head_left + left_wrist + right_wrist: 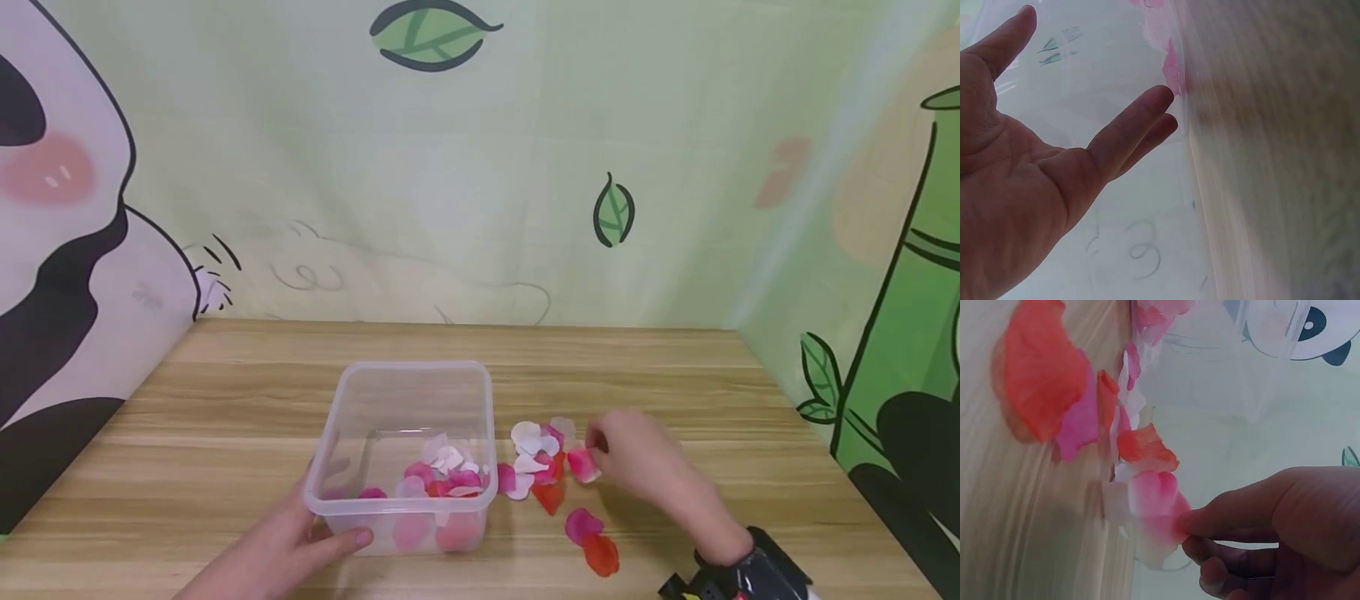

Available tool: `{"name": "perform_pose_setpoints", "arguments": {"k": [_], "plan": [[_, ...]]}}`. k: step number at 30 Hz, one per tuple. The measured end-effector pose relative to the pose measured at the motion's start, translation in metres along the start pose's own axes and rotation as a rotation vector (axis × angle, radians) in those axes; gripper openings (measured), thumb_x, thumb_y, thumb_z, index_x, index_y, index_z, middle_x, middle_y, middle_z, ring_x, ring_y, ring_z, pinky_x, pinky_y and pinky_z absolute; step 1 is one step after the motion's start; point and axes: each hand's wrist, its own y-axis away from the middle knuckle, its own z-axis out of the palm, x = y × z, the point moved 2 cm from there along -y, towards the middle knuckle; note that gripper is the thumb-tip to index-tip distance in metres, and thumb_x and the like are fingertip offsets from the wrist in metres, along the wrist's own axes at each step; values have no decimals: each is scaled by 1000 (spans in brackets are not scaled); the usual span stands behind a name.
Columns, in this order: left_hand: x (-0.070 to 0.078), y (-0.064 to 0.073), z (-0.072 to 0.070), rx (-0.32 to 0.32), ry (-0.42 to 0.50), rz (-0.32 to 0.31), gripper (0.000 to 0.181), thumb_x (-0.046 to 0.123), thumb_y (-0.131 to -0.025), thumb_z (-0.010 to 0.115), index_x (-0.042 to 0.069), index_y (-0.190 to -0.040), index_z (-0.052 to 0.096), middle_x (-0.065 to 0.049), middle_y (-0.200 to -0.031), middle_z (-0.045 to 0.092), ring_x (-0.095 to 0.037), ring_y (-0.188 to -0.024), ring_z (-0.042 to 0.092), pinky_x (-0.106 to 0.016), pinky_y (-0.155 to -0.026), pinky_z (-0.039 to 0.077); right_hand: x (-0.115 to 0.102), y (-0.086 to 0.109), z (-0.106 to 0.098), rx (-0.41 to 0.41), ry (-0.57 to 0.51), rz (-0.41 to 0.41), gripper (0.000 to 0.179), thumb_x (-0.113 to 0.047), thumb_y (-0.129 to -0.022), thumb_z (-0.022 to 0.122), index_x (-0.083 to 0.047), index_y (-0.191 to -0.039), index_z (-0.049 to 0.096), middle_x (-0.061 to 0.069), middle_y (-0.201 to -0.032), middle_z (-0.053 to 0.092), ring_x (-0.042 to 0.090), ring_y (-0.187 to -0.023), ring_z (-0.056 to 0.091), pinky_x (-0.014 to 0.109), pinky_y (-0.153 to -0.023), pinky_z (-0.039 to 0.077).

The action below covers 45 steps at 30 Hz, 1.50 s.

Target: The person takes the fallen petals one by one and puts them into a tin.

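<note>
A clear plastic box [401,517] holding pink, white and red petals [450,467] stands on the table. My left hand [300,533] rests against its front left corner, thumb on the front wall; in the left wrist view the hand's [1066,150] fingers are straight and spread. To the right of the box, my right hand [637,454] pinches a pink and white artificial petal [1157,512] between thumb and forefinger. The held petal is at the right edge of a loose heap of petals [528,462], overlapping others in the right wrist view.
Nearer the front of the wooden table [225,433] lie a magenta petal [583,527] and a red petal [602,555], touching each other. A printed cloth backdrop [465,192] with leaves and a panda rises behind the table and along its sides.
</note>
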Motion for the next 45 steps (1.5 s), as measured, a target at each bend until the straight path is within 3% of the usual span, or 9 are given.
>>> {"name": "perform_pose_setpoints", "arguments": {"k": [8, 15, 24, 28, 34, 40, 45], "plan": [[0, -1, 0, 7, 3, -43, 104, 39, -90, 80, 23, -165, 10, -21, -157, 37, -32, -127, 52, -60, -105, 42, -6, 1, -11, 134, -14, -42, 9, -3, -86, 76, -11, -85, 75, -7, -73, 62, 12, -65, 53, 31, -59, 48], [0, -1, 0, 2, 2, 10, 108, 36, -90, 80, 25, -165, 4, -18, -152, 45, -30, -125, 55, -58, -104, 44, -15, 4, -14, 249, -69, -70, 10, -6, -86, 82, -13, -86, 75, -9, -72, 62, 10, -59, 49, 28, -51, 43], [1, 0, 0, -13, 10, 20, 112, 36, -91, 80, 34, -165, -4, -9, -139, 59, -27, -126, 57, -52, -103, 44, -34, 11, -16, 463, -108, -246, 17, -2, -79, 88, -14, -85, 76, -11, -73, 64, 7, -60, 49, 24, -54, 44], [2, 0, 0, -6, 8, 29, 112, 35, -92, 80, 32, -165, -4, -13, -142, 57, -31, -127, 56, -57, -103, 44, -44, 14, -15, 547, -123, -340, 18, -1, -77, 89, -11, -87, 76, -8, -76, 66, 8, -65, 52, 24, -57, 47], [1, 0, 0, 2, 4, -2, 110, 37, -91, 80, 28, -166, 0, -16, -149, 49, -31, -128, 55, -58, -104, 43, -56, 18, -15, 580, -179, -406, 20, -3, -78, 89, -11, -91, 77, -6, -82, 69, 10, -70, 57, 23, -60, 51], [1, 0, 0, -20, 5, 33, 113, 35, -92, 79, 31, -165, -7, -10, -140, 59, -28, -124, 57, -53, -102, 46, -66, 19, -15, 642, -223, -465, 21, -1, -79, 88, -12, -93, 76, -8, -85, 71, 9, -74, 60, 23, -64, 52], [2, 0, 1, -18, 22, -7, 113, 38, -92, 79, 35, -164, -7, -9, -140, 59, -28, -126, 57, -57, -103, 44, -74, 20, -13, 660, -286, -510, 23, -1, -80, 87, -12, -96, 77, -8, -88, 71, 9, -76, 59, 19, -66, 49]]}}
